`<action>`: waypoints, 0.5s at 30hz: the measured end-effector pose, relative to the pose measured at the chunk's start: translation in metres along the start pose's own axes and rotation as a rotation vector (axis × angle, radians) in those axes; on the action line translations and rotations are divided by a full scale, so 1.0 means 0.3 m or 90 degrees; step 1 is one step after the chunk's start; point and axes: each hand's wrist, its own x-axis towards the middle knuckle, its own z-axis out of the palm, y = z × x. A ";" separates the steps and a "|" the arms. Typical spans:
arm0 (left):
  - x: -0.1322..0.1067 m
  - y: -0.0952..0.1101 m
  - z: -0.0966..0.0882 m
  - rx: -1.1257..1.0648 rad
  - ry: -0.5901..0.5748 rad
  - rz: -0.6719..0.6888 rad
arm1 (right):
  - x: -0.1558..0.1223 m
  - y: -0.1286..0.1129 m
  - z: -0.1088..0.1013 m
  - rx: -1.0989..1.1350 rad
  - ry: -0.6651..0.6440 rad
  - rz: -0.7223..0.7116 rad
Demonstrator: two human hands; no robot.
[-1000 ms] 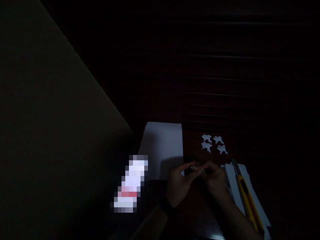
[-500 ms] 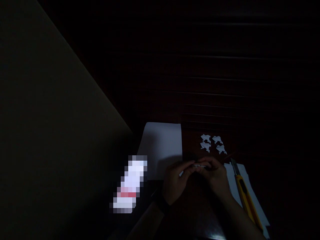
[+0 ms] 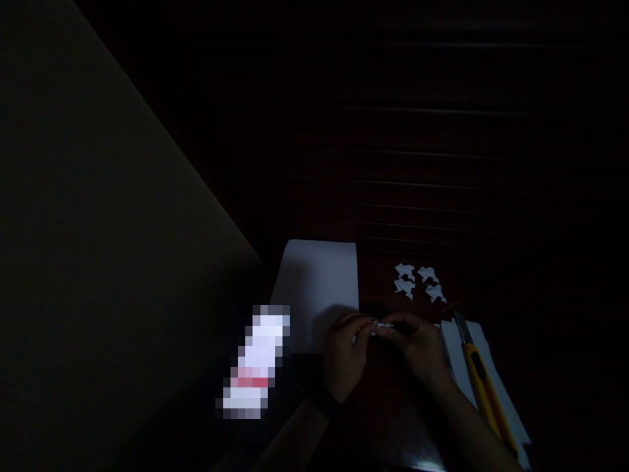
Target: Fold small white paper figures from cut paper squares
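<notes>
Between my two hands is a small piece of folded white paper (image 3: pixel 382 328), largely covered by the fingers. My left hand (image 3: pixel 346 352) is closed in a pinch on its left part, with a dark band at the wrist. From the other side, my right hand (image 3: pixel 421 345) pinches the paper between thumb and fingers. Beyond the hands lie several small folded white paper figures (image 3: pixel 405 288), grouped on the dark table. A white paper sheet (image 3: pixel 322 278) lies flat behind my left hand, partly in shadow.
Right of my right arm, a yellow utility knife (image 3: pixel 484 387) with its blade out rests on white paper pieces (image 3: pixel 500 367). A bright pixelated rectangle (image 3: pixel 258 357) lies at the left. A pale slanted surface (image 3: pixel 98 262) fills the left side. The scene is very dark.
My left fingers have curled in more around the paper. The right fingers have shifted and lowered slightly, leaving more of the white paper showing. Everything else stays in place.
</notes>
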 end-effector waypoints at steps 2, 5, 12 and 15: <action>-0.006 -0.002 0.006 0.025 -0.014 -0.006 | 0.001 0.013 0.003 0.003 0.000 -0.004; -0.010 0.005 0.002 0.087 -0.041 -0.005 | 0.001 0.019 0.002 0.041 0.000 -0.004; 0.014 0.019 -0.056 0.183 -0.166 0.130 | 0.006 0.003 -0.024 0.057 -0.083 0.026; 0.011 0.006 -0.060 0.197 -0.188 0.158 | 0.009 0.010 -0.033 0.050 -0.169 0.017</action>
